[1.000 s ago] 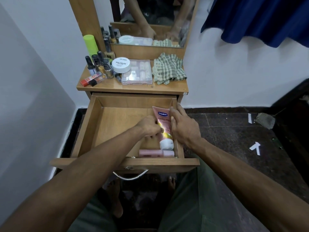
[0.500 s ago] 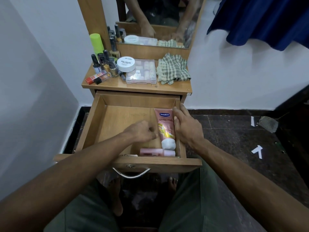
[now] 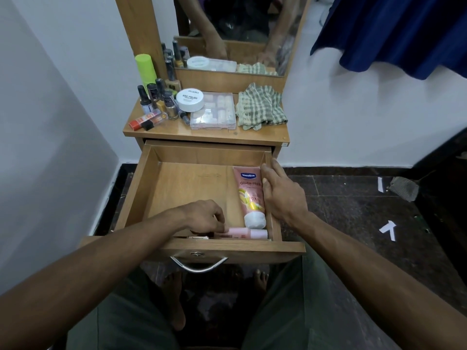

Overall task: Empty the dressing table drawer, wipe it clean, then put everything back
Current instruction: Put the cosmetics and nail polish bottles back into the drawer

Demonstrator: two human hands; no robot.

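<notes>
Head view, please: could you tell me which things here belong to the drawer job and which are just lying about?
Job:
drawer
Vaseline tube
small pink bottle
nail polish bottles
white jar
clear box
checked cloth

Lying about:
blue fabric
paper scraps on the floor

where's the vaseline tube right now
In the head view, the Vaseline tube lies flat inside the open drawer along its right wall, cap toward the front. The right hand rests beside it, and a small pink bottle lies just in front.
</notes>
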